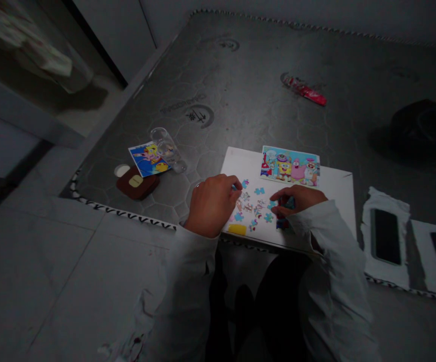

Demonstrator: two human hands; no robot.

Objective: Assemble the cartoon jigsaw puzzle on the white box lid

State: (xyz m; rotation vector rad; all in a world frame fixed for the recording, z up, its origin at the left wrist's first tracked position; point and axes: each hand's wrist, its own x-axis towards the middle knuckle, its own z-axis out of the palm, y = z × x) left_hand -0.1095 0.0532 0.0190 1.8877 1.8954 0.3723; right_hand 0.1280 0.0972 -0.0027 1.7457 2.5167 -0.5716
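Note:
A white board (334,186) lies on a dark grey mat in front of me. Several small puzzle pieces (257,203) are scattered on it, and a colourful cartoon picture card (290,165) lies at its far edge. My left hand (212,203) rests on the board's left side, fingers curled, fingertips pinched at a blue piece. My right hand (296,198) is closed over a cluster of pieces at the board's near middle. A yellow piece (237,229) lies by the near edge.
Left of the board lie a second cartoon card (148,158), a clear plastic tube (167,148), a brown case (138,183). A red wrapper (304,90) lies farther back. Two phones on white paper (387,236) sit at right. The mat's edge borders pale floor tiles.

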